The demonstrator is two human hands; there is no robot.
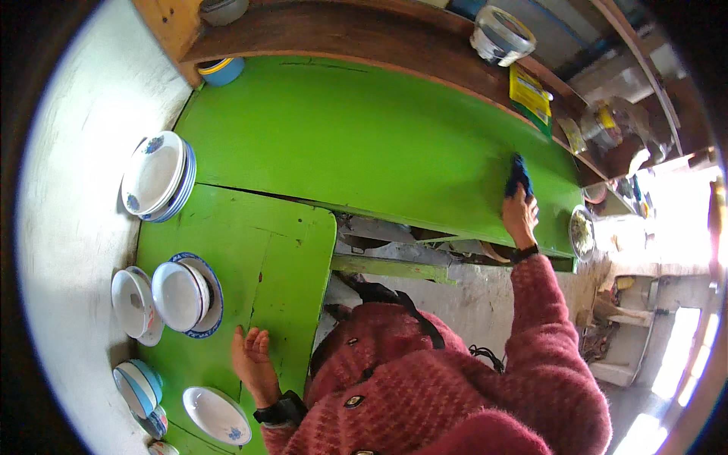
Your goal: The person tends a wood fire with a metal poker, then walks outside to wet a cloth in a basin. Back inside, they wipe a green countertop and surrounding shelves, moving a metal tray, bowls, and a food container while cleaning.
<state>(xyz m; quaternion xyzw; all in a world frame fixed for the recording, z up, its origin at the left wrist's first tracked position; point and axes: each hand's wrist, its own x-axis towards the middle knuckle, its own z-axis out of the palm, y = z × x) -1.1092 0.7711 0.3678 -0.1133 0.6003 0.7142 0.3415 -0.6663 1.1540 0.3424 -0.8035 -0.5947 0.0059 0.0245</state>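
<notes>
My right hand (519, 217) is stretched far out to the right and grips a dark blue cloth (517, 172), which rests on the long green painted counter (352, 136). On the left, my left hand (254, 361) holds nothing; its fingers are slightly bent over the green table (278, 244). Close to it lies a white oval dish (216, 415) with a blue flower mark. Beyond its fingertips, white bowls (177, 297) sit stacked on a blue-rimmed plate (212, 318).
Stacked plates (153, 173) and more bowls (132, 302) stand along the white wall (85, 187). A brown wooden shelf (341, 37) runs above the counter, bearing a plastic tub (500, 35) and a yellow packet (530, 96). At the counter's right end is a bowl of food (582, 233).
</notes>
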